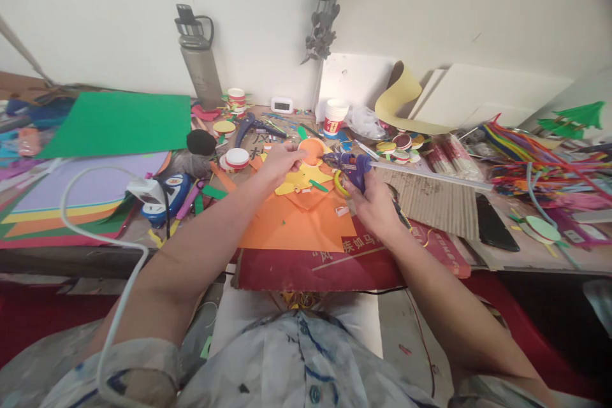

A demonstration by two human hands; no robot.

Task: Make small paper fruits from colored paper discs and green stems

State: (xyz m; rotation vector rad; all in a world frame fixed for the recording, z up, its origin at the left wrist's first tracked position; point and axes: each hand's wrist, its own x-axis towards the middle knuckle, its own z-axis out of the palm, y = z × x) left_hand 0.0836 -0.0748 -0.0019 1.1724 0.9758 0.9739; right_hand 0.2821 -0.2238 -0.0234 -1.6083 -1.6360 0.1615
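Between the fingers of my left hand (pixel 282 164) is a round orange paper piece (pixel 312 150), held by its left edge. My right hand (pixel 375 204) grips a blue hot glue gun (pixel 354 169), and a long clear glue stick (pixel 430 177) sticks out of its back. The gun's nozzle points left, at the edge of the orange piece; whether it touches I cannot tell. A yellow loop (pixel 340 185) shows beside my right fingers. Below my hands lie yellow paper scraps (pixel 289 185), a green paper strip (pixel 318 186) and orange paper sheets (pixel 287 229).
Behind stand a paper cup (pixel 335 118), a grey bottle (pixel 201 64) and a small digital clock (pixel 282 105). Left are a green sheet (pixel 119 121) and a white cable (pixel 64 197). Corrugated cardboard (pixel 430 197), a phone (pixel 496 223) and colourful pipe cleaners (pixel 526 159) lie right.
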